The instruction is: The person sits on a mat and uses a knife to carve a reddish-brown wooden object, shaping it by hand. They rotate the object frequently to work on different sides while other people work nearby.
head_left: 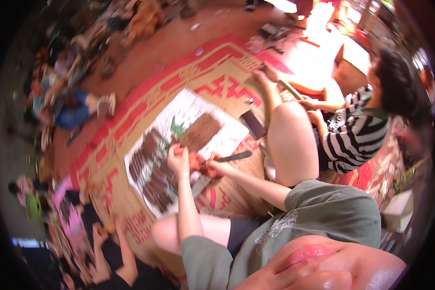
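Note:
My left hand is closed on the left end of an orange-brown piece; its exact kind is blurred. From the other side my right hand meets this piece with curled fingers. A long dark knife-like tool sticks out of my right hand toward the right; I cannot tell whether the visible part is blade or handle. Under both hands lies a white printed sheet. It carries several dark brown strips, a wide brown slab and a small green piece.
A patterned red and straw-coloured mat spreads beneath everything. Beyond the sheet's right edge lies a dark phone. A person in a striped shirt sits close on my right, holding a green stick. Other people sit along the left side.

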The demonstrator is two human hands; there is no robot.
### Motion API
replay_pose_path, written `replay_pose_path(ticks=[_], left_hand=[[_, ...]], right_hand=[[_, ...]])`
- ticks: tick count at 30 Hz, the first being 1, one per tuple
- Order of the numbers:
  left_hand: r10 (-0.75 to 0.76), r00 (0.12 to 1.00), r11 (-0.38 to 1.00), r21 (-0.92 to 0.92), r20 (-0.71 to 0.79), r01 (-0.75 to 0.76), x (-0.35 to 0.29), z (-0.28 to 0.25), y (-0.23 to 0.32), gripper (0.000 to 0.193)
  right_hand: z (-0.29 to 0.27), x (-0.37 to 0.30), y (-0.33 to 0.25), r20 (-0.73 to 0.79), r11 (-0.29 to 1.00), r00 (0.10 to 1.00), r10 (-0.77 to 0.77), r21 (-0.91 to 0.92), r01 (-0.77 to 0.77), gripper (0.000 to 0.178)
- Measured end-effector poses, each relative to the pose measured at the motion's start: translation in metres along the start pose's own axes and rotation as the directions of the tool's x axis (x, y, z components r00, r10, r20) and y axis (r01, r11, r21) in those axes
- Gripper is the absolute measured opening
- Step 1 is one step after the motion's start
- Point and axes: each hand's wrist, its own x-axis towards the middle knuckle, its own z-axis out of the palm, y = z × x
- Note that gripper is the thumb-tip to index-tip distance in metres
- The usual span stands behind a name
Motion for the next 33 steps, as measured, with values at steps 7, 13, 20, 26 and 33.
replay_pose_path(ticks=[7,13,20,26,33], left_hand=[[-0.181,0.972,0.901,-0.371,0.151,0.226,-0.022,-0.003,-0.018,0.055],[-0.155,0.971,0.875,-0.432,0.18,0.219,-0.019,0.018,-0.003,0.033],[0.037,0.991,0.905,-0.425,0.128,0.021,-0.014,0.004,0.09,0.035],[0.0,0.999,0.683,-0.729,-0.05,-0.037,-0.01,-0.052,0.14,0.045],[-0.116,0.988,0.531,-0.847,-0.098,-0.022,-0.015,-0.089,0.174,0.054]], right_hand=[[0.052,0.012,-0.12,-0.018,0.982,0.989,-0.144,-0.126,0.141,0.012],[0.081,0.019,-0.208,0.273,0.894,0.958,-0.089,-0.403,0.198,0.01],[0.074,0.054,-0.249,0.233,0.697,0.867,-0.44,-0.521,0.493,0.016],[0.027,0.112,-0.191,-0.042,0.876,0.974,-0.221,-0.448,0.18,0.024],[0.055,0.069,-0.186,0.072,0.945,0.946,0.317,0.056,-0.321,0.022]])
